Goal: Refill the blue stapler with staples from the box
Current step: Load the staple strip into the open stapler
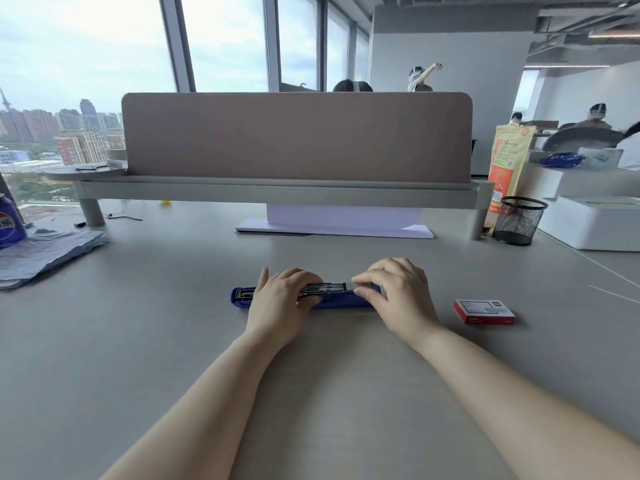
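The blue stapler (341, 302) lies flat and opened out on the grey desk, its metal staple channel (325, 287) facing up. My left hand (280, 299) rests on its left-middle part and presses it down. My right hand (398, 292) pinches the right end of the metal channel between thumb and fingers; whether it holds staples there is hidden. The red and white staple box (484, 311) lies shut on the desk to the right of my right hand, apart from it.
A black mesh pen cup (517, 220) and a white box (595, 223) stand at the back right. A raised shelf with a divider panel (298, 136) crosses the back. White paper (339, 226) lies under it. Blue cloth (45, 251) and a bottle (8, 220) sit far left.
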A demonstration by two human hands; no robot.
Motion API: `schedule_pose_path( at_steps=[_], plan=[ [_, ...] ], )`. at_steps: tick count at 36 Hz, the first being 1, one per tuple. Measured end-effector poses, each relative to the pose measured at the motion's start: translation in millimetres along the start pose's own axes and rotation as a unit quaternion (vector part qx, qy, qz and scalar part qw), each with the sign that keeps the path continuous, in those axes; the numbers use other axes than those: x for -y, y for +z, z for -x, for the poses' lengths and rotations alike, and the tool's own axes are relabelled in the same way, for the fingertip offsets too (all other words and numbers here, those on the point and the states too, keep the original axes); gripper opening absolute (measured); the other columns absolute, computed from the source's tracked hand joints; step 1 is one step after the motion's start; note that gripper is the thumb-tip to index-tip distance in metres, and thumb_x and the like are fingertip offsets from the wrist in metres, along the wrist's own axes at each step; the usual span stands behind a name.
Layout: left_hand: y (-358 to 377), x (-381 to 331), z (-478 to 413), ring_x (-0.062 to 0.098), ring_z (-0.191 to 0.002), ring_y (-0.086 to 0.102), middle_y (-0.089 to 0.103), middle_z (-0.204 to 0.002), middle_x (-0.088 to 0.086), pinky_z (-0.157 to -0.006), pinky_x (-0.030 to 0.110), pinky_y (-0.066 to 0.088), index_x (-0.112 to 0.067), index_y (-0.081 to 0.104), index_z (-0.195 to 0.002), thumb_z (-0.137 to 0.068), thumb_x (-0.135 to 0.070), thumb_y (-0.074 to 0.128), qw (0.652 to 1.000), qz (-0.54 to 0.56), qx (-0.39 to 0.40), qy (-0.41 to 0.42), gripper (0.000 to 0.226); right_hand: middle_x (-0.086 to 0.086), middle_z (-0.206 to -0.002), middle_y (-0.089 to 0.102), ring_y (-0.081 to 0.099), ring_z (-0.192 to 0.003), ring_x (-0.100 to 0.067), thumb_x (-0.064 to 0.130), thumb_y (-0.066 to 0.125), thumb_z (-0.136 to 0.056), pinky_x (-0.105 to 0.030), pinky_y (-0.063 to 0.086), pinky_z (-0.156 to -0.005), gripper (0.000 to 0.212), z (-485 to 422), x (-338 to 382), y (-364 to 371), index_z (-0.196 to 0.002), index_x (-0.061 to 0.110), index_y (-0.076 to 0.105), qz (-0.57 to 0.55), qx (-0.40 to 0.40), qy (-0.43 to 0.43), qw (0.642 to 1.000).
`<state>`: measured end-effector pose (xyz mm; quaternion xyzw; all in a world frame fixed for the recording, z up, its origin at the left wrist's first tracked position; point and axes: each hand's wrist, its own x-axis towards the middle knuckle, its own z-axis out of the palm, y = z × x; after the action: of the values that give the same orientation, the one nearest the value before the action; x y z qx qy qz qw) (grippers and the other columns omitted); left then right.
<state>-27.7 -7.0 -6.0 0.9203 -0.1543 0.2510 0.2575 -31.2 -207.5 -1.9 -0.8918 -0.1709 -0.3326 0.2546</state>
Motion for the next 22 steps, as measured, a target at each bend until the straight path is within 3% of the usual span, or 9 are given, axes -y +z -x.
schedule_pose_path(
  at_steps=[8, 14, 18, 22],
  plan=[
    [0.0, 5.1, -0.4, 0.017, -0.112, 0.053, 0.063, -0.113, -0.012, -0.117, 0.044, 0.003, -0.033, 0.06, -0.109, -0.089, -0.034, 0.054, 0.999, -0.032, 0.012, -0.003, 0.02, 0.002, -0.09, 0.07, 0.056, -0.095, -0.024, 0.027, 0.072, -0.076, -0.03, 0.03, -0.08, 0.013, 1.3, -6.9, -2.0, -0.089, 0.027, 0.074, 0.022, -0.004, 0.031, 0.999],
    [-0.5, 5.4, 1.2, 0.016, -0.126, 0.042, 0.058, -0.127, -0.012, -0.118, 0.048, -0.003, -0.036, 0.054, -0.12, -0.091, -0.042, 0.048, 0.996, -0.077, 0.025, -0.033, 0.031, 0.0, -0.113, 0.066, 0.051, -0.108, -0.026, 0.032, 0.065, -0.082, -0.035, 0.037, -0.088, 0.028, 1.9, -12.4, -0.3, -0.11, 0.024, 0.065, 0.016, 0.07, 0.115, 0.991],
    [-9.8, 8.1, 6.1, 0.019, -0.138, 0.028, 0.037, -0.148, -0.009, -0.117, 0.051, -0.007, -0.036, 0.036, -0.136, -0.085, -0.061, 0.044, 0.99, -0.112, 0.027, -0.077, 0.058, 0.0, -0.122, 0.064, 0.049, -0.115, -0.026, 0.037, 0.062, -0.084, -0.035, 0.038, -0.093, 0.037, 2.3, -11.9, -1.7, -0.118, 0.023, 0.06, -0.006, 0.091, 0.151, 0.984],
    [-27.0, 15.7, 20.0, 0.027, -0.145, 0.007, 0.009, -0.159, 0.005, -0.115, 0.052, -0.009, -0.029, 0.008, -0.146, -0.07, -0.08, 0.041, 0.962, -0.125, 0.062, -0.236, 0.098, -0.001, -0.133, 0.057, 0.044, -0.125, -0.025, 0.048, 0.059, -0.083, -0.036, 0.036, -0.1, 0.051, 4.9, -7.1, -5.7, -0.126, 0.023, 0.052, -0.004, 0.136, 0.178, 0.975]
  ],
)
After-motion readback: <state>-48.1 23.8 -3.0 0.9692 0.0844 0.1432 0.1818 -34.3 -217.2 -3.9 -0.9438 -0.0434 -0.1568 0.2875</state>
